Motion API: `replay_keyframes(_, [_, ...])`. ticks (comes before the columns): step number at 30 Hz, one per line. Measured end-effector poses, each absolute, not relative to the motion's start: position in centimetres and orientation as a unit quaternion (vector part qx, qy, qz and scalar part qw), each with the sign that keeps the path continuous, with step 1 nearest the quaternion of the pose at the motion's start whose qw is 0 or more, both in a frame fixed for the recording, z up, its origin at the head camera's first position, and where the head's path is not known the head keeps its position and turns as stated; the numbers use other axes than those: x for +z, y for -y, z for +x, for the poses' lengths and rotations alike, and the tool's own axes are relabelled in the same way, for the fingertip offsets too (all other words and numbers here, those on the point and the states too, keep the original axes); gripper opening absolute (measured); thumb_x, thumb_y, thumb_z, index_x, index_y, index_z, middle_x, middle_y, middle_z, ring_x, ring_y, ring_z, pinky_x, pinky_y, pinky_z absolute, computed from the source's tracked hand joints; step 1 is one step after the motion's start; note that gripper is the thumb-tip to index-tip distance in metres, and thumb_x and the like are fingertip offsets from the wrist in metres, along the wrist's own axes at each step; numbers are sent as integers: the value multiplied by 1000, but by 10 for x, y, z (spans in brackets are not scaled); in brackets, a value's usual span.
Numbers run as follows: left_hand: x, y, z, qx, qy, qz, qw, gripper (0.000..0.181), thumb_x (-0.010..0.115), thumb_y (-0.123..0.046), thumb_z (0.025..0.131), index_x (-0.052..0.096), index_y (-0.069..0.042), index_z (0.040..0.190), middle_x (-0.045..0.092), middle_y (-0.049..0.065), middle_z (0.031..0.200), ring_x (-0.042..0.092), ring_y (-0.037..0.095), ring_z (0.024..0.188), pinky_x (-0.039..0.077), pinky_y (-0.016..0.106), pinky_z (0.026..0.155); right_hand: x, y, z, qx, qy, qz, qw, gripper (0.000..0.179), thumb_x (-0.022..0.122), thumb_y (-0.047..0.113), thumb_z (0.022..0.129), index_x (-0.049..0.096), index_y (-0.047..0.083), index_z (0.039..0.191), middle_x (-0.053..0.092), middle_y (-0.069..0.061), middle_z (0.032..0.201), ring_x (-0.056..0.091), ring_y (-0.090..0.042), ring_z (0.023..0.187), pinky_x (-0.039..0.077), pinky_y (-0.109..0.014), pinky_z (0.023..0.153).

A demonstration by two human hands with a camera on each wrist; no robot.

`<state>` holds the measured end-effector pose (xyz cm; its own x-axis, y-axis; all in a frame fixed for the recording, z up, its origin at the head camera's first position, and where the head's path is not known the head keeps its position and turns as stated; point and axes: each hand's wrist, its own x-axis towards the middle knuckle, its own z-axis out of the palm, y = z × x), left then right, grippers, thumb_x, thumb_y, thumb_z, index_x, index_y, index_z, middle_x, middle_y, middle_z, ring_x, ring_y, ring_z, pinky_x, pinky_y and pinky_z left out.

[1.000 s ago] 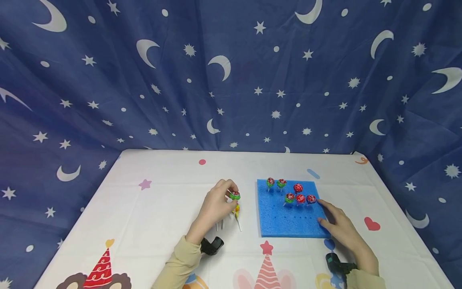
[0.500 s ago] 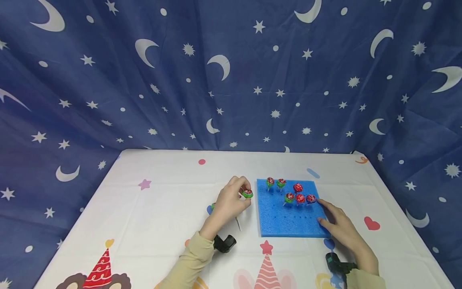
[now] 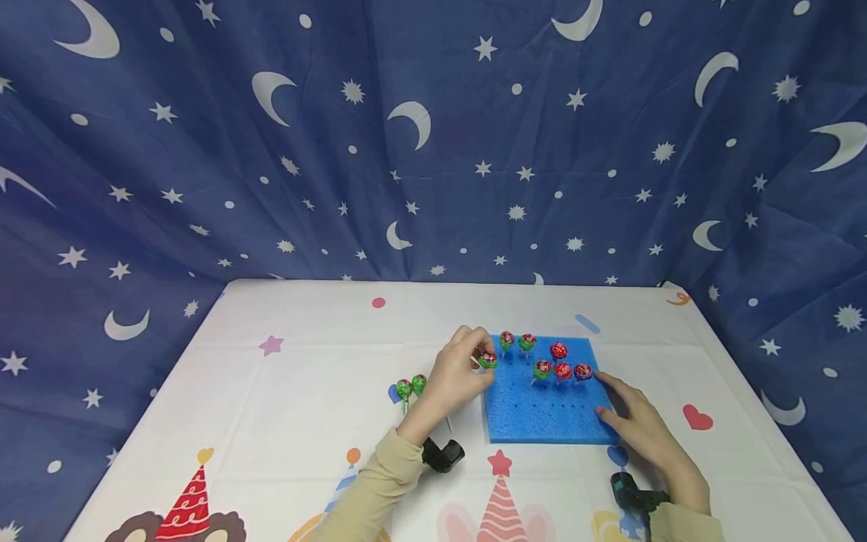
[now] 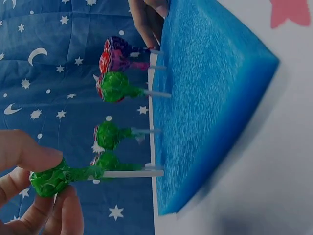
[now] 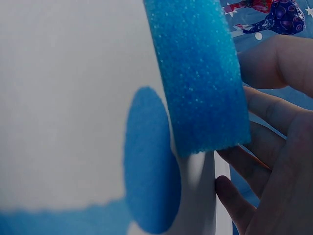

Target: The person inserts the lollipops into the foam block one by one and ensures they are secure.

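Observation:
My left hand (image 3: 452,382) pinches a green-wrapped lollipop (image 4: 49,182) by its candy head, between thumb and fingers. Its white stick (image 4: 132,174) points toward the blue foam board (image 3: 535,425), the tip overlapping the board's left side in the left wrist view. Lollipops stand upright in the foam: two green-and-red ones (image 3: 506,341) at the back left, a red one (image 3: 558,351), and a row with green-and-red (image 3: 542,369), red (image 3: 563,372) and dark purple (image 3: 582,372) heads. My right hand (image 3: 640,421) touches the board's right edge, fingers fairly straight, thumb at the edge.
Two green lollipops (image 3: 404,388) lie on the white patterned tablecloth (image 3: 305,406), left of my left forearm. Another stick shows beside that wrist, its head hidden. Rows of small holes run across the foam. A blue moon-and-star curtain (image 3: 433,188) hangs behind the table.
My left hand has carried the lollipop rightward to the board's left edge, uncovering the two green lollipops on the cloth. The right hand has stayed at the board's edge.

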<state>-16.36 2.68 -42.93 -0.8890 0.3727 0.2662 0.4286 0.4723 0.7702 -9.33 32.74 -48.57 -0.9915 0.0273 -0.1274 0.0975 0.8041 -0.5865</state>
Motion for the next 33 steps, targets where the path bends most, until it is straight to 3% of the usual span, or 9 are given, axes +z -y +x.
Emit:
replay_keyframes(15, [-435, -56, -171, -489, 830, -267, 29, 27, 72, 0, 75, 55, -12, 92, 53, 5, 96, 57, 15, 88, 55, 29, 75, -485, -327, -93, -311, -948, 33, 55, 64, 57, 30, 94, 31, 9, 149, 29, -30, 150, 23, -58, 135, 24, -76, 98])
replay_keyframes(22, [-441, -63, -173, -474, 840, -264, 24, 26, 73, -3, 75, 56, -14, 91, 53, 3, 95, 56, 13, 86, 45, 15, 71, -486, -328, -94, -312, -947, 35, 60, 65, 56, 31, 94, 31, 9, 149, 29, -30, 151, 23, -58, 135, 24, -76, 99])
replay_keyframes(33, [-443, -64, -173, -459, 847, -265, 19, 27, 73, -3, 74, 56, -16, 90, 52, 0, 94, 55, 10, 86, 46, 15, 74, -485, -328, -94, -313, -947, 35, 59, 65, 56, 30, 94, 30, 9, 149, 29, -30, 151, 23, -57, 135, 23, -76, 99])
